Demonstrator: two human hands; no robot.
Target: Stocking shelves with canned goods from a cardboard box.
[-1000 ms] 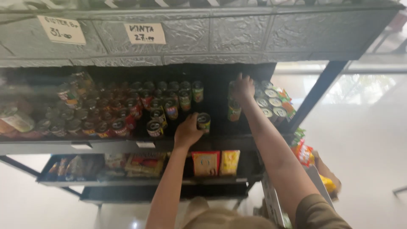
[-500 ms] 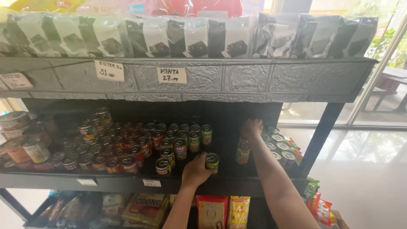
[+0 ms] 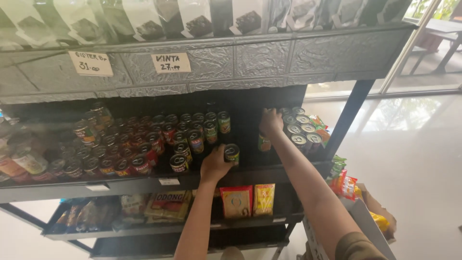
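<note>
While both arms reach into the dark middle shelf [image 3: 240, 172], each hand is closed on a can. The left hand [image 3: 215, 165] grasps a small can [image 3: 232, 153] with a silver pull-tab lid, fingers wrapped around its side, holding it just above the shelf's near edge, right of the big cluster of cans. The right hand [image 3: 271, 122] is farther back and to the right, gripping a green-labelled can [image 3: 263, 142] from the top; that can hangs below the palm, close to the shelf floor, though whether it touches cannot be told.

Just right of the right hand stands a group of silver-topped cans [image 3: 301, 129], packed close at the shelf's right end. Left of the left hand, rows of red- and green-labelled cans [image 3: 159, 142] fill the shelf from near edge to far wall, with several jars [image 3: 29, 161] at the far left. Between the two hands the shelf floor is dark and bare.

Above, a grey embossed shelf front [image 3: 269, 58] carries two handwritten paper price tags [image 3: 171, 62], and pale pouches [image 3: 144, 19] stand in a row on top. Below the middle shelf, a red packet [image 3: 236, 201] and a yellow packet [image 3: 263, 198] stand side by side, with flatter snack packs [image 3: 163, 204] to their left. At the near right, a cardboard box [image 3: 365, 221] with colourful wrappers sits on the pale tiled floor [image 3: 414, 168].
</note>
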